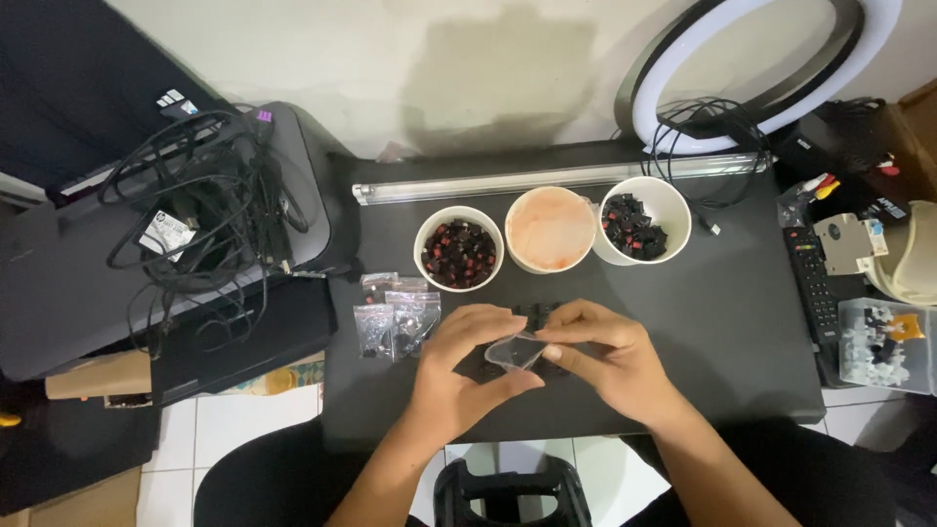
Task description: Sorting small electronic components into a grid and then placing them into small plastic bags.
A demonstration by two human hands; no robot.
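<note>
Both my hands meet at the front middle of a small black table (742, 322). My left hand (459, 366) and my right hand (605, 356) together pinch a small clear plastic bag (514, 351) between their fingertips. Several small dark parts (537, 314) lie on the table just behind my fingers. Three white cups stand in a row further back: the left cup (459, 249) holds dark red and black small parts, the middle cup (549, 230) looks orange-stained inside with nothing in it, the right cup (644, 220) holds black parts.
Several small clear bags (395, 317) with dark parts lie left of my hands. A long light tube (547, 178) and a ring light (761, 68) sit at the back. A printer with tangled cables (195, 205) stands left; a remote (812, 283) and clear box (883, 342) lie right.
</note>
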